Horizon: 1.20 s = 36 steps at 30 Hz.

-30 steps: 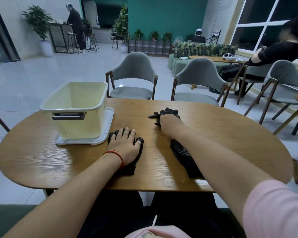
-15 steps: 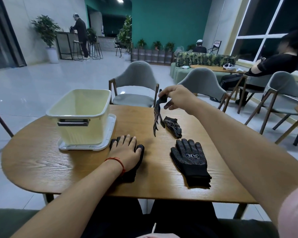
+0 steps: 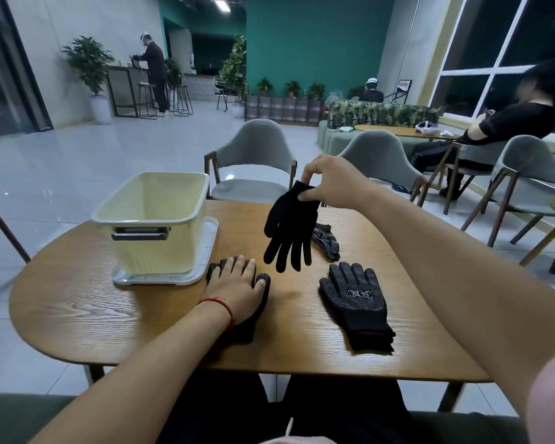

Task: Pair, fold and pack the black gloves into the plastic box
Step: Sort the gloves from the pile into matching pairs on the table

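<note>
My right hand (image 3: 330,184) pinches the cuff of a black glove (image 3: 287,232), which hangs fingers down above the table. My left hand (image 3: 236,288) lies flat, fingers straight, on another black glove (image 3: 265,278) next to the box. A dotted black glove (image 3: 354,302) lies flat, palm side up, at the right of the table. A crumpled dotted glove (image 3: 327,241) sits behind it. The pale yellow plastic box (image 3: 154,219) stands empty on its white lid (image 3: 210,248) at the left.
The wooden table (image 3: 109,315) has rounded ends. Two grey chairs (image 3: 253,161) stand across it, more chairs and a seated person at the right. Another person stands far off at a counter.
My right hand lifted one glove from the far pile and raised it; it now hangs spread open, back side showing. The left hand stayed pressed on its glove.
</note>
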{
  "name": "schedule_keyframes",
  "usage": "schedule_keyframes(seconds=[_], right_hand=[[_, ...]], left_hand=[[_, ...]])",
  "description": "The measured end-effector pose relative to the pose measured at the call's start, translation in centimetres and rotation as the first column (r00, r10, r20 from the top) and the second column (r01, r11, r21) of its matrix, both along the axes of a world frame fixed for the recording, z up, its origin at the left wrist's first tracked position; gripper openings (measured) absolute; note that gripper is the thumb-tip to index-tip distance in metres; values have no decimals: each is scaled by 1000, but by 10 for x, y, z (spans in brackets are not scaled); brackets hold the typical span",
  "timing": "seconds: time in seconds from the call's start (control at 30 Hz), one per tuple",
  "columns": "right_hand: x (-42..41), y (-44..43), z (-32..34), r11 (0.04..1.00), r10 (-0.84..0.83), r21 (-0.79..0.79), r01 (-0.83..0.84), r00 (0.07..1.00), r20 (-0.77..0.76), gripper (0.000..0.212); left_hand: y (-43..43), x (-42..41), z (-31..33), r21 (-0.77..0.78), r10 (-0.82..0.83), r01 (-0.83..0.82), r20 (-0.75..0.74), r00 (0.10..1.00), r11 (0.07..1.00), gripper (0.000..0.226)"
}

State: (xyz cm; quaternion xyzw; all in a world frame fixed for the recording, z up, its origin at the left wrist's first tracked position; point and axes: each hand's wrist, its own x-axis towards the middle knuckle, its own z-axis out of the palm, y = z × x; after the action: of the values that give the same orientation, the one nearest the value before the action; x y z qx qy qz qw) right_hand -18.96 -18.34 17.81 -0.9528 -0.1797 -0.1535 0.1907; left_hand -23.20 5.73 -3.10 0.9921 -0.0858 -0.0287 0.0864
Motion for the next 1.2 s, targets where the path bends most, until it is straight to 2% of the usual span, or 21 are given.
schedule_keyframes(seconds=[0.17,0.33,0.47,0.57,0.67,0.8,1.0,1.2], right_hand=[[-8,-18,2,1000,-3,-13,2,997,-77,20],[-16,-44,9,998,24,67,-14,989,-146,11],[-24,-68,13,999,-1,41,6,993,-122,11],[-30,-84,15,1000,-17,12,19,993,-120,13],[-33,-97,15,1000,-22,-7,22,992,-126,13],[-33,-111,7,998,-55,-31,51,991,-120,13],[-29,-120,-7,995,-95,-35,91,988,-122,13],[-27,-113,-7,990,-125,60,125,992,6,15]], left_hand=[[-1,-2,3,-6,-2,2,-6,1000,1000,69],[-4,1,14,42,-5,5,-17,1000,999,69],[-26,-8,26,95,-100,84,175,979,992,61],[-67,-32,27,5,-252,264,304,919,965,51],[-106,-55,22,-117,-326,388,357,875,914,43],[-127,-75,3,-230,-319,399,316,893,888,56],[-126,-80,-12,-235,-284,354,285,916,905,71],[-126,-82,-12,-252,-278,352,287,917,901,71]])
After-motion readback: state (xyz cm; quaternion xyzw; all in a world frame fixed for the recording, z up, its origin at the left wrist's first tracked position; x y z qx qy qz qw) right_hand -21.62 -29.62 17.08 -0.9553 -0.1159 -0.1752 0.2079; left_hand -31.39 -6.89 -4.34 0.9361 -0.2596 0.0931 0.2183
